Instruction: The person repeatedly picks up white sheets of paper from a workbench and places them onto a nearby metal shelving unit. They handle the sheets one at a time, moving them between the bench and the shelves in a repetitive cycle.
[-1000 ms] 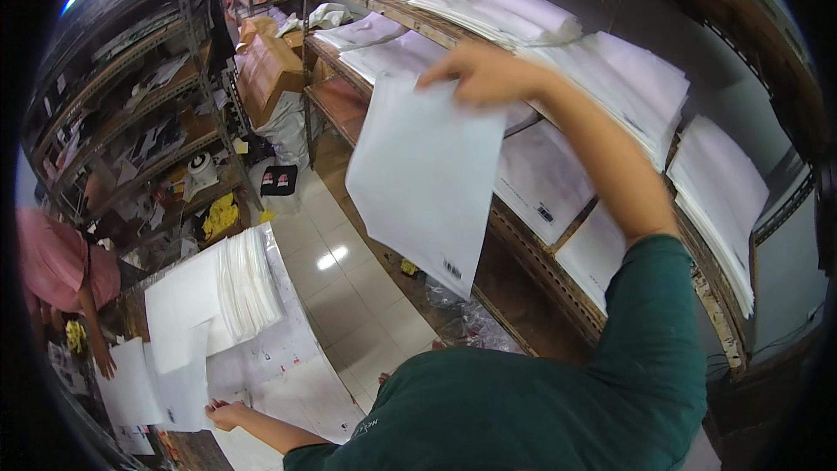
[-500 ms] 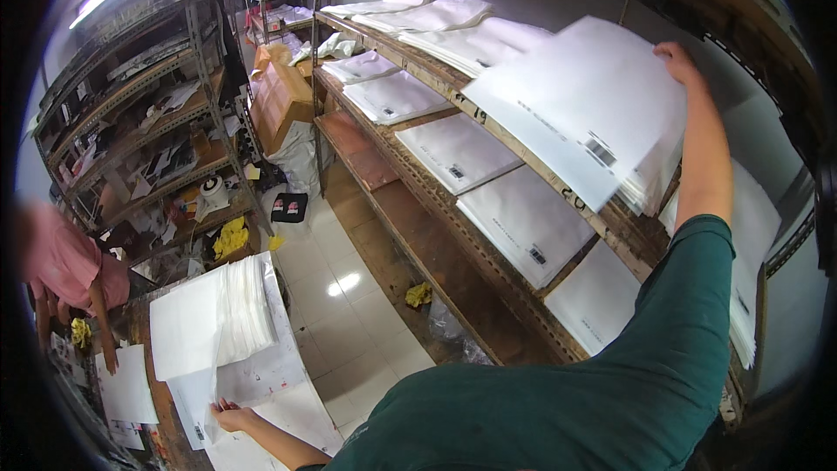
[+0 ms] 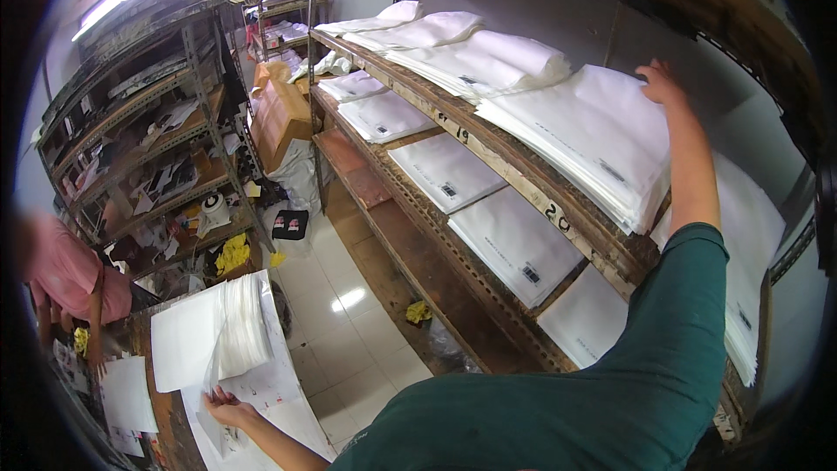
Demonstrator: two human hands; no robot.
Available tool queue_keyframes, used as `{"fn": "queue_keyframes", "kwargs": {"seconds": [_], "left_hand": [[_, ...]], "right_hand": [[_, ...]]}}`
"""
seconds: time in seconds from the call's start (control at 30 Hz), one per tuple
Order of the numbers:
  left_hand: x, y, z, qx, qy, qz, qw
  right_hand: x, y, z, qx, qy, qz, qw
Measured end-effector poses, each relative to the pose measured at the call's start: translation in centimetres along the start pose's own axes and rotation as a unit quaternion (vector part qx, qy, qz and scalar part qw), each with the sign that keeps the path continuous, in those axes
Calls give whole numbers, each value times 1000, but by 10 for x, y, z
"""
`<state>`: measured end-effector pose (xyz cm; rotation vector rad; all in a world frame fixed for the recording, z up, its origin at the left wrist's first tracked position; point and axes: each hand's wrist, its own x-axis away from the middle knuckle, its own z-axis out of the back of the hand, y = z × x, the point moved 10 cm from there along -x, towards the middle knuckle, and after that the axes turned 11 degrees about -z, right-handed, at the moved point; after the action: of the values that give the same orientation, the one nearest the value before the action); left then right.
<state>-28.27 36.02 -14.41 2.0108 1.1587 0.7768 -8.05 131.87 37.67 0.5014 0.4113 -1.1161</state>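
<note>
My right hand point(image 3: 663, 85), fingers apart and holding nothing visible, is at the far right corner of a stack of white printed sheets point(image 3: 584, 135) on the upper shelf. The stack's near edges are slightly fanned. Low on the left, my left hand point(image 3: 228, 407) pinches the lifted lower edge of a thin, translucent white sheet point(image 3: 209, 375). That sheet comes off a thick white pile point(image 3: 240, 327) on the table. Beneath my left hand lies a white board point(image 3: 270, 397) with small red marks.
More white stacks point(image 3: 519, 244) fill the shelf rack point(image 3: 488, 135), on two levels. A cardboard box point(image 3: 281, 122) stands by its far end. Across the tiled aisle is a cluttered metal rack point(image 3: 139, 122). A person in pink point(image 3: 74, 270) works at far left beside white sheets point(image 3: 129, 392).
The sheet my right hand held raised over the upper-shelf stack now lies down on it, let go. My left hand has lifted the edge of a sheet at the table pile.
</note>
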Motion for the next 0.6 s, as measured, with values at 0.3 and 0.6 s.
{"fn": "queue_keyframes", "kwargs": {"seconds": [0.3, 0.6], "left_hand": [[76, 29, -65, 37, -154, 19, 987], [135, 46, -116, 147, -299, 131, 934]], "right_hand": [[50, -43, -105, 15, -430, -38, 902], [21, -129, 11, 13, -239, 158, 958]]}}
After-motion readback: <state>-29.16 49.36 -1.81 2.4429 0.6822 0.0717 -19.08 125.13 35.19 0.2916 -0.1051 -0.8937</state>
